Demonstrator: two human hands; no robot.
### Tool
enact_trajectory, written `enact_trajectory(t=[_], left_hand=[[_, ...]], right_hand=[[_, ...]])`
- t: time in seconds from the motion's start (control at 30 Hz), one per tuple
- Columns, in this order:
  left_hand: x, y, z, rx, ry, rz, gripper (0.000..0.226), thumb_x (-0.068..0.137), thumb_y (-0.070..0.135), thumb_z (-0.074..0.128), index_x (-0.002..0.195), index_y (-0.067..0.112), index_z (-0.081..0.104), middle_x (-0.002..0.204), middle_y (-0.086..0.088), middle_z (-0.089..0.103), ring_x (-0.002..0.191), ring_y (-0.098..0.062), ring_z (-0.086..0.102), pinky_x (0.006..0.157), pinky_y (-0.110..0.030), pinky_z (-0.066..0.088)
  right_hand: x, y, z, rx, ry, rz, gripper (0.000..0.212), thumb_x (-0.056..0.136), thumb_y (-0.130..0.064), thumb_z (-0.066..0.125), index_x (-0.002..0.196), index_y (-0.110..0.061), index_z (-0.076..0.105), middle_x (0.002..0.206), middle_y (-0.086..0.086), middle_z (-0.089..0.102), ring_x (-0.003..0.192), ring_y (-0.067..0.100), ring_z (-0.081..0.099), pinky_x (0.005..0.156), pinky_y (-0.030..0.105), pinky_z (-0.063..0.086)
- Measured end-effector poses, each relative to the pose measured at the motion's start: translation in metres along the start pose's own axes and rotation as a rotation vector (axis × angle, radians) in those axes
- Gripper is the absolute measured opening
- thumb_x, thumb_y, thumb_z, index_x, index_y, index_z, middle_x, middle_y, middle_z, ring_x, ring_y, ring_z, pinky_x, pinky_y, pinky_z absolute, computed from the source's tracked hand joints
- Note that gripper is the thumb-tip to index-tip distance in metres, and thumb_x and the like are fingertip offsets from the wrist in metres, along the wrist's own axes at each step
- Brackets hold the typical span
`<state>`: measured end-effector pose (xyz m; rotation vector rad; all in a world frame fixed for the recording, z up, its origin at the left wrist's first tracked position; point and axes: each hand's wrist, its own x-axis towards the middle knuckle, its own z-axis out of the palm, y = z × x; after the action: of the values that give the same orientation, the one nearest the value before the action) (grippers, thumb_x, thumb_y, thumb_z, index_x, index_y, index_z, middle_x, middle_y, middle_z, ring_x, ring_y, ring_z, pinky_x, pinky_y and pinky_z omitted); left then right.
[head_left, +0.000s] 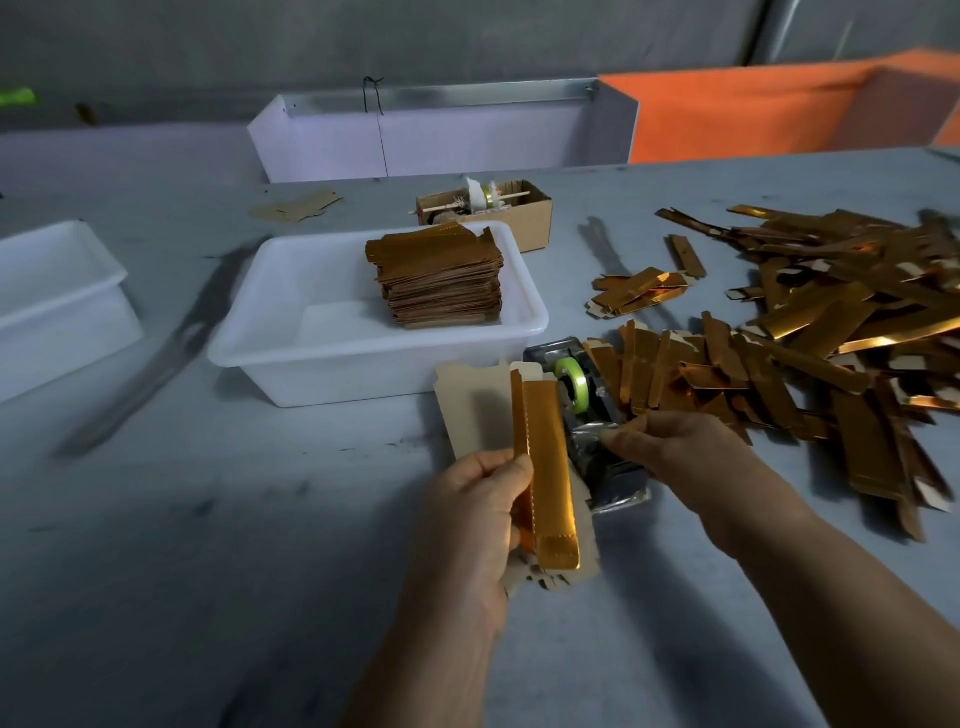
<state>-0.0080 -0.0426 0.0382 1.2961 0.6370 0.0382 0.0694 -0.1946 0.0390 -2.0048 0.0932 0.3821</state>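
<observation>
Fingers (619, 441), right hand (680, 448), blurred over dispenser (575, 387); tape unclear.

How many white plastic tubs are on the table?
2. The centre tub holds a stack of gold blanks; the left tub sits at the frame edge, partly cut off.

The scene is dim and cool-toned — the matt grey table top (260, 519) takes flat, soft light whose source stays out of view. The white plastic tub (374, 374) is the brightest area, with a faint shadow along its near side. Orange glints flare on the loose pile of gold foil card strips (831, 322). The long gold foil card sleeve (545, 467) near centre is fairly sharp; dark marks at the left smear into streaks, the pile's far right edge blurs, and the wide lens bows the back wall — the lower corners fall darkest
</observation>
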Motion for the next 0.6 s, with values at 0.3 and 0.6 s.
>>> enact_trajectory(t=[0.3, 0.6], left_hand=[[-0.002, 0.000, 0.006, 0.019, -0.064, 0.014, 0.007, 0.091, 0.015, 0.062, 0.090, 0.014, 0.069, 0.075, -0.003, 0.067, 0.049, -0.003, 0.052, 0.040, -0.014, 0.036], [0.000, -0.001, 0.009, -0.028, -0.096, -0.026, 0.007, 0.090, 0.012, 0.062, 0.086, 0.013, 0.068, 0.075, -0.004, 0.068, 0.043, 0.001, 0.051, 0.040, -0.012, 0.037]], right_hand=[[-0.007, -0.004, 0.006, -0.035, 0.080, -0.102, 0.014, 0.087, -0.021, 0.062, 0.074, -0.019, 0.065, 0.085, 0.000, 0.063, 0.080, 0.010, 0.057, 0.057, 0.022, 0.036], [-0.024, 0.002, 0.008, 0.032, 0.214, -0.189, 0.021, 0.088, -0.026, 0.060, 0.068, -0.019, 0.063, 0.086, -0.010, 0.057, 0.076, 0.001, 0.050, 0.060, 0.019, 0.032]])
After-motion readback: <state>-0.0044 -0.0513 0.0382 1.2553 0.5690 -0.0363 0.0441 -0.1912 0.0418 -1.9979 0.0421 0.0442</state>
